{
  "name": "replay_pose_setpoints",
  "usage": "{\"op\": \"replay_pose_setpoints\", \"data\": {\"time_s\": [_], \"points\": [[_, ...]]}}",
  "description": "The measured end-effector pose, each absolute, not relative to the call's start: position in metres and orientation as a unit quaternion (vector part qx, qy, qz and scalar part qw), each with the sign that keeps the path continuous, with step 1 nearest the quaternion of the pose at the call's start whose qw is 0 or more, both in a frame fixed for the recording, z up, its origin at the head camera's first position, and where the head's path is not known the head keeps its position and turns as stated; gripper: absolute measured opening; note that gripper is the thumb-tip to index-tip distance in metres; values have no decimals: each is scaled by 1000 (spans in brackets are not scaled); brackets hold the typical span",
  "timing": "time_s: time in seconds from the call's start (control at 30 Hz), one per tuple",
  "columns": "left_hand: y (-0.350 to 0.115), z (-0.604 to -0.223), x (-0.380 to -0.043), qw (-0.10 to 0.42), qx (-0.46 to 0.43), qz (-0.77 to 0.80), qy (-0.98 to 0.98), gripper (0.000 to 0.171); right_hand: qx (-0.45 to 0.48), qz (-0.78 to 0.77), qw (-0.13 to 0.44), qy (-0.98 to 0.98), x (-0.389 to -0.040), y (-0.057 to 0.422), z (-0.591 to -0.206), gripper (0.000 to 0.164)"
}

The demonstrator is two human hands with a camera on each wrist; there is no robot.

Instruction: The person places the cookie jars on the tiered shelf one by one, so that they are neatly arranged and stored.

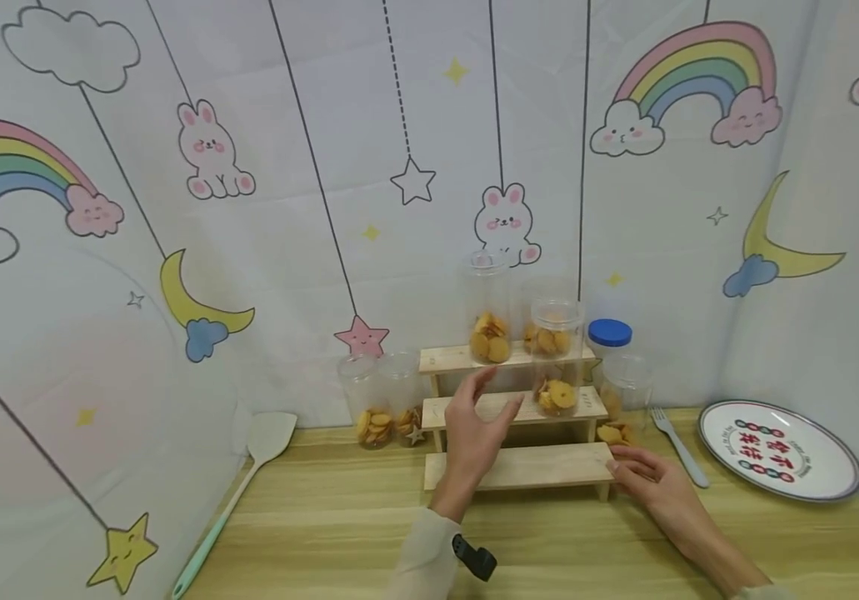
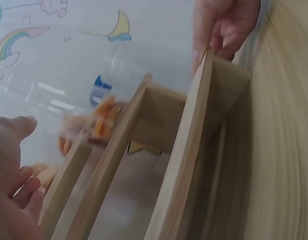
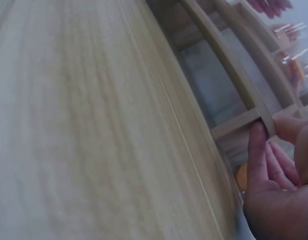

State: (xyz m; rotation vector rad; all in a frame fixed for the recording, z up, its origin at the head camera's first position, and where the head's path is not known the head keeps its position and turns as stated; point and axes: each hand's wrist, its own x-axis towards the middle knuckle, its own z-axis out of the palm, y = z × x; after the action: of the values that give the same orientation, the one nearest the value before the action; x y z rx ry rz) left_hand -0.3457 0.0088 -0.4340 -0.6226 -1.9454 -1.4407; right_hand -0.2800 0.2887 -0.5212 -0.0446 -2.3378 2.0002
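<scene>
left hand [image 1: 473,433]: thumb and fingers apart | right hand [image 1: 652,482]: pinching, apparently

Red Chinese characters [image 1: 751,443] on white plate [image 1: 811,462]

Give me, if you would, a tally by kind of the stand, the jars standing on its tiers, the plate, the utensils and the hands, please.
Wooden stand: 1
Jars on its tiers: 3
Plate: 1
Fork: 1
Spatula: 1
Hands: 2, the left hand and the right hand
Total: 9
</scene>
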Motion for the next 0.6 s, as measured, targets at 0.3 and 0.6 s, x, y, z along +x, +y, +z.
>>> {"op": "replay_pose_setpoints", "data": {"time_s": [0.3,0.6], "points": [[-75,-437,-356,352,-188,-546,-737,50,-13,651,35,-758,-281,288,-524,59],[-165,-447,-367,395,-89,-530,-745,53,-17,649,33,-760,-280,288,-521,60]]}}
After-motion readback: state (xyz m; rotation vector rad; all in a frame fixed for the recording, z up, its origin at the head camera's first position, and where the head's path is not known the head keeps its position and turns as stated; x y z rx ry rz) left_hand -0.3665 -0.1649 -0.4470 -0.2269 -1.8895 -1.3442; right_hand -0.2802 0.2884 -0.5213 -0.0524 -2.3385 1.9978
